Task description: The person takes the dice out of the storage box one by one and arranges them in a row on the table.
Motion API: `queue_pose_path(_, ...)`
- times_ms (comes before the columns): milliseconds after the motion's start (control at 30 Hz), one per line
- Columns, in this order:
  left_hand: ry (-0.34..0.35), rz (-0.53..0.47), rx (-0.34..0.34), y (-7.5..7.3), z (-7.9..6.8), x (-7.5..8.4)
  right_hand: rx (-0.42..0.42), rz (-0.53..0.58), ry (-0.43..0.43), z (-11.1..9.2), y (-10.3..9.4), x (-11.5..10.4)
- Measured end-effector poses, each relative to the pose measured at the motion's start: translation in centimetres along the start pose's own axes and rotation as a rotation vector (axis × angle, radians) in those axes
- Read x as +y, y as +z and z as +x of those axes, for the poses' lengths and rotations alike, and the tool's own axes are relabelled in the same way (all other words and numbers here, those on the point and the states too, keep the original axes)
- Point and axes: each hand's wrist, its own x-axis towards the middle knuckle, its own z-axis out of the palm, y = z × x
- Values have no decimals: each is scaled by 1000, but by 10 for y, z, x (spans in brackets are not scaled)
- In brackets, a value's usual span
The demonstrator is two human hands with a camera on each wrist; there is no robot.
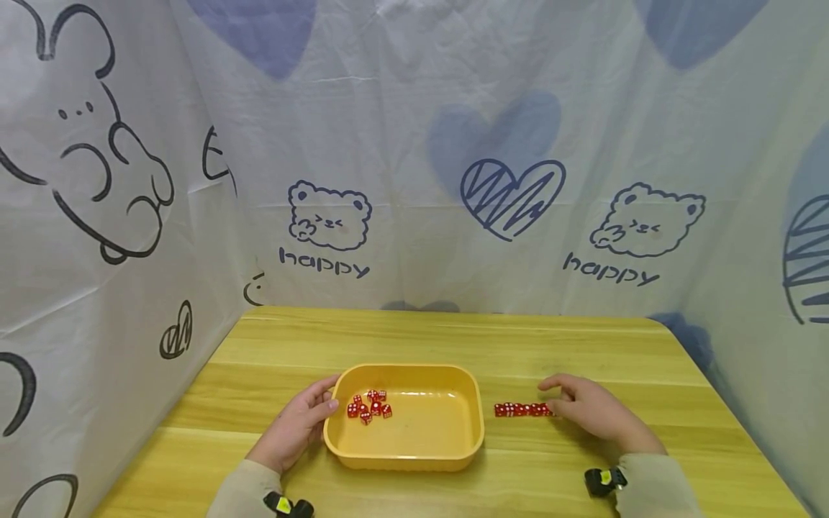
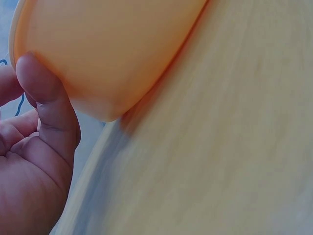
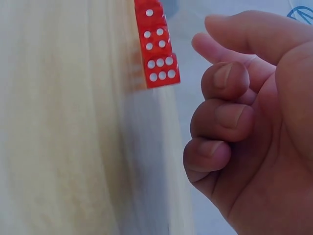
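My left hand grips the left rim of a yellow plastic tub, thumb at the rim and fingers behind it. In the left wrist view the thumb presses on the tub's wall. Several red dice with white pips lie loose inside, toward its left end. Right of the tub, more red dice form a straight row on the table. At the row's right end is my right hand, holding nothing. In the right wrist view its thumb and index finger are apart, beside the end die, and the other fingers are curled.
The wood-grain table has a rounded far right corner. White cloth with hearts, cartoon bears and the word "happy" hangs behind it and along both sides. Each wrist wears a small black device.
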Motion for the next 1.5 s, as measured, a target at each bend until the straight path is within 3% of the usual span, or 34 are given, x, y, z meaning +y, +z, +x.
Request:
queue_pose_path(1033,3,6,4,2,3,1,1,-41,-132,1,4,-48)
queue_pose_path(1500,-6,3,4,0,1,1,-43,-79,-189,14,17,-79)
